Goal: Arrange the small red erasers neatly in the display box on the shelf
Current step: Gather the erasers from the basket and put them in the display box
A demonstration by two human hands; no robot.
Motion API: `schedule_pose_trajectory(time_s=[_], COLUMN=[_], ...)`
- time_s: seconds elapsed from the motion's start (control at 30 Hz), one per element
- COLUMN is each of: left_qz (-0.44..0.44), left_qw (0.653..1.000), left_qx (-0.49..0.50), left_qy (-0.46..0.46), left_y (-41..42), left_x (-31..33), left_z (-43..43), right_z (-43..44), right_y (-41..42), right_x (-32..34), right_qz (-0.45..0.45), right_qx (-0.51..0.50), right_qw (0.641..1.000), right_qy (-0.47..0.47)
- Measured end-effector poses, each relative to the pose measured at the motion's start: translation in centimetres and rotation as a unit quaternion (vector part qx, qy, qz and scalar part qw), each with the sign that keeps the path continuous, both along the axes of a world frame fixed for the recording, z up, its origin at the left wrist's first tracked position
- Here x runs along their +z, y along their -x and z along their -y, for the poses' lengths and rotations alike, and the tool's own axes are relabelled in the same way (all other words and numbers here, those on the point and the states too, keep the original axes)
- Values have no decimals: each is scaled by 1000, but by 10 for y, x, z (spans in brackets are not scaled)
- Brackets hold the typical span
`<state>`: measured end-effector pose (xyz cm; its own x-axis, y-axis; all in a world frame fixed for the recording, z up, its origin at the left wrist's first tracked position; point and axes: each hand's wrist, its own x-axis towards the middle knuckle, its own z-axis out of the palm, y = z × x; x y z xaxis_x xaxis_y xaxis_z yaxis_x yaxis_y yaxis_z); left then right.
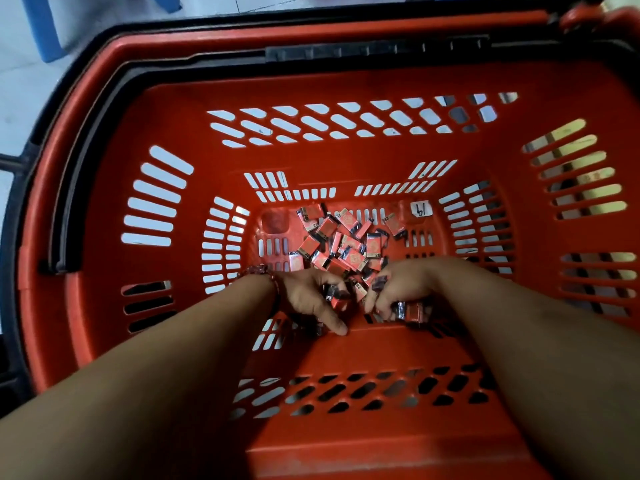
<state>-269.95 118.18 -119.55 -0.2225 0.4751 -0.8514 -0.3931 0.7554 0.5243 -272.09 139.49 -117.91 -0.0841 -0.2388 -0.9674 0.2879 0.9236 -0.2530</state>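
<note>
Small red erasers in a loose heap on the basket floor, just beyond both hands, lying at all angles, some flat, some on edge. Wrappers red with dark ends, "2B" print readable on several. Heap reaches back toward the far wall; nearest pieces run in between the two hands.

Left hand down in the basket, fingers curled around a few erasers, thumb pointing toward the near wall. Closed on them, exact count unclear. Beaded bracelet on the left wrist.

Right hand just beside the left, nearly touching, also curled shut on erasers: one dark-ended piece sticks out at the top of the fingers, another eraser sits under the palm side. Whether that lower one is gripped or only lying under the hand, cannot tell.

Both forearms enter from the near edge, bare.

Red plastic shopping basket holds everything, slotted walls and floor, black handle folded along the far rim. White sticker with handwritten digits on the floor, beyond the right hand. Pale floor outside the basket past the left hand, blue furniture leg there too.
</note>
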Motion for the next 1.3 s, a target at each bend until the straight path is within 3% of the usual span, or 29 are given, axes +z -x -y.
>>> schedule_pose_trajectory(time_s=[0.17, 0.33, 0.43, 0.6, 0.8, 1.13, 1.3], left_qz=[5, -45, -128, -289, -261, -284, -280], left_qw=[1000, 999, 989, 952, 957, 954, 956], left_qx=[-24, 11, 78, 22, -12, -66, -48], left_qy=[4, 6, 17, 95, 123, 76, 75], left_y=[3, -1, -4, -7, -11, -15, -14], left_x=[7, 4, -2, -14, -23, -27, -30], left_z=[1, 0, -1, -8, -22, -20, -17], right_z=[-6, -12, -8, 15, 29, 32, 26], right_y=[2, -5, -2, -4, -12, -14, -10], right_x=[1, -4, -6, -4, -4, -4, -6], right_qz=[9, -110, -192, -190, -214, -209, -192], right_qx=[-57, -91, -96, -61, -45, 13, 9], right_qw=[997, 986, 970, 972, 967, 968, 973], right_qy=[-42, -89, -117, -122, -130, -137, -125])
